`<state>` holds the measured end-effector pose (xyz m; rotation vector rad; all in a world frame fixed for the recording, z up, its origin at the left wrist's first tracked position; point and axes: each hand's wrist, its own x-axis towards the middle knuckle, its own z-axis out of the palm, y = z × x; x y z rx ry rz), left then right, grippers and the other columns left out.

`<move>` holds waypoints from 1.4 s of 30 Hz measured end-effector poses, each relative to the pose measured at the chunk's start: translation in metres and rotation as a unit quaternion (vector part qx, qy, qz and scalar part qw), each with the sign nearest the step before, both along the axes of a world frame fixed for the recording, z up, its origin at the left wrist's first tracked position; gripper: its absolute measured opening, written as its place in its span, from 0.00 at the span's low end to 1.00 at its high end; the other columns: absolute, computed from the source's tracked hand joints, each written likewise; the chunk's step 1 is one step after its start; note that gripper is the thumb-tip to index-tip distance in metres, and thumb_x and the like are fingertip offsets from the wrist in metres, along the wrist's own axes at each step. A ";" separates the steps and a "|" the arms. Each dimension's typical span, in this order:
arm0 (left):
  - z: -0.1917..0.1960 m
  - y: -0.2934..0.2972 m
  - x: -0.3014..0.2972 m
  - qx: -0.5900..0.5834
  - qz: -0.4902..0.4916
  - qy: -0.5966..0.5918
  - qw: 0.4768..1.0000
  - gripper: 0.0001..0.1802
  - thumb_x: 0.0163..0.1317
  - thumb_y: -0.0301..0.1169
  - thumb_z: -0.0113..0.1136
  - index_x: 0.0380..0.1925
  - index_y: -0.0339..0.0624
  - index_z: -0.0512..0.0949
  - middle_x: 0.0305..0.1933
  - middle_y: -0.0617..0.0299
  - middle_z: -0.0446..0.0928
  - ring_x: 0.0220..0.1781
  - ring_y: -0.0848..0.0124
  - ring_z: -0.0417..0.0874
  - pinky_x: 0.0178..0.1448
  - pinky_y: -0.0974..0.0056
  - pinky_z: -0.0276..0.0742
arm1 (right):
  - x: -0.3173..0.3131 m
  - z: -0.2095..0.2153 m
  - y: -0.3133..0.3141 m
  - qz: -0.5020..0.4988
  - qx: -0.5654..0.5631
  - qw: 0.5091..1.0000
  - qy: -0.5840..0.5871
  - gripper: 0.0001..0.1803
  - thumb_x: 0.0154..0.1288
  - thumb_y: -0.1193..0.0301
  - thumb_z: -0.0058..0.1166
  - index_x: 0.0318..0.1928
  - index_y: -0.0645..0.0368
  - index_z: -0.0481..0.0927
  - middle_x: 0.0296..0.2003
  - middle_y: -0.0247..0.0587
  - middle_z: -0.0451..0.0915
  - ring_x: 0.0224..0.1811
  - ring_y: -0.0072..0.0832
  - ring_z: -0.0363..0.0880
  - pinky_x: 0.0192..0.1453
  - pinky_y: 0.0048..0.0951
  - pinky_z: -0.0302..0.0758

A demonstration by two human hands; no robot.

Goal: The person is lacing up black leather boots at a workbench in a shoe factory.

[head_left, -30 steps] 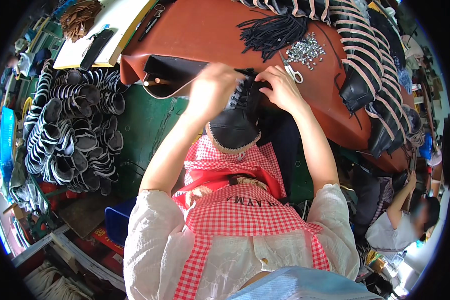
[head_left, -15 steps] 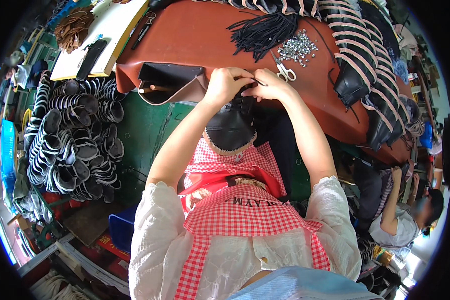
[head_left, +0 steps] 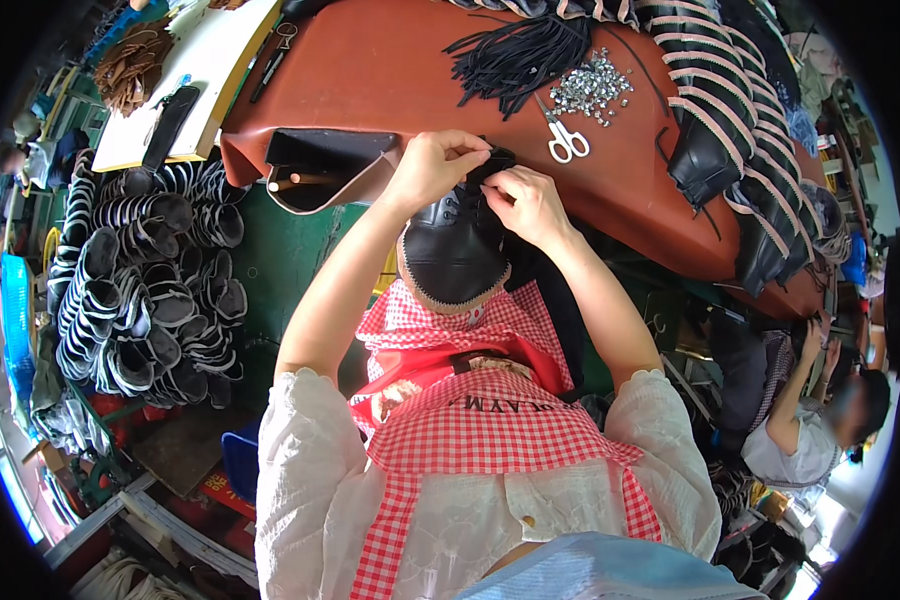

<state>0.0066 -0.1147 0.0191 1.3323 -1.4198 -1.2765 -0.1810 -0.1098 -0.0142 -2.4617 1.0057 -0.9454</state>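
A black leather boot upper (head_left: pixel 454 262) with a pinkish stitched rim lies over my lap, toe toward me, lace eyelets up its front. At its far end my left hand (head_left: pixel 432 172) is closed in a pinch, with a bit of thin black shoelace at the fingertips. My right hand (head_left: pixel 530 205) is closed too, thumb and fingers pressed together beside the eyelets. What it pinches is too small to make out. White-handled scissors (head_left: pixel 568 142) lie on the red-brown tabletop beyond my right hand, near a pile of small metal pieces (head_left: pixel 592 88).
A bundle of black laces (head_left: pixel 520 55) lies at the back. Stacked black boot uppers (head_left: pixel 705 150) line the right side. An open dark pouch (head_left: pixel 325 165) with wooden handles hangs at the table's edge. Shoe parts (head_left: pixel 150 300) are piled left. Another person (head_left: pixel 800 440) sits at right.
My hands have come apart: the right moved down toward the boot's eyelets, the left slightly left. More of the boot's lacing shows. The whole view has shifted slightly.
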 end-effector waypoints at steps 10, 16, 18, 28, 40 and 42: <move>-0.004 -0.015 -0.006 -0.378 -0.196 -0.429 0.797 0.04 0.50 0.29 0.61 0.24 0.44 0.83 0.31 0.59 0.79 0.38 0.62 0.82 0.41 0.61 0.79 | -0.001 -0.032 0.008 -0.011 -0.135 0.988 -0.069 0.09 0.47 0.81 0.64 0.32 0.63 0.79 0.24 0.40 0.78 0.28 0.36 0.78 0.32 0.33 0.78; -0.010 -0.013 -0.010 -0.417 -0.185 -0.440 0.774 0.02 0.47 0.29 0.62 0.19 0.45 0.80 0.29 0.61 0.74 0.36 0.64 0.79 0.39 0.62 0.77 | -0.001 -0.034 0.009 -0.014 -0.134 0.988 -0.073 0.09 0.47 0.82 0.64 0.32 0.63 0.80 0.25 0.40 0.78 0.29 0.35 0.79 0.33 0.32 0.78; -0.014 -0.014 -0.010 -0.407 -0.185 -0.431 0.784 0.02 0.47 0.29 0.62 0.20 0.45 0.81 0.29 0.61 0.74 0.37 0.64 0.79 0.39 0.62 0.77 | -0.001 -0.034 0.008 -0.013 -0.132 0.988 -0.073 0.09 0.48 0.82 0.64 0.32 0.63 0.80 0.25 0.40 0.79 0.30 0.35 0.79 0.33 0.32 0.78; -0.020 -0.016 -0.007 -0.338 -0.177 -0.352 0.855 0.06 0.56 0.32 0.59 0.27 0.46 0.83 0.36 0.61 0.76 0.43 0.63 0.80 0.46 0.59 0.77 | -0.011 -0.008 0.016 -0.117 0.094 0.980 -0.129 0.05 0.62 0.77 0.59 0.38 0.62 0.80 0.30 0.45 0.81 0.28 0.37 0.82 0.31 0.28 0.79; -0.017 -0.017 -0.006 -0.355 -0.165 -0.358 0.848 0.06 0.56 0.33 0.60 0.30 0.48 0.85 0.37 0.62 0.77 0.46 0.61 0.78 0.49 0.58 0.75 | 0.001 0.001 0.013 -0.159 0.054 0.984 0.053 0.05 0.53 0.74 0.58 0.28 0.61 0.76 0.26 0.47 0.80 0.27 0.46 0.80 0.32 0.40 0.77; -0.025 -0.027 -0.004 -0.357 -0.128 -0.301 0.875 0.07 0.57 0.33 0.59 0.31 0.45 0.84 0.36 0.61 0.79 0.45 0.60 0.79 0.48 0.58 0.76 | -0.002 0.009 0.014 -0.166 0.072 0.983 0.033 0.06 0.50 0.72 0.58 0.27 0.60 0.75 0.26 0.46 0.80 0.27 0.45 0.81 0.32 0.40 0.77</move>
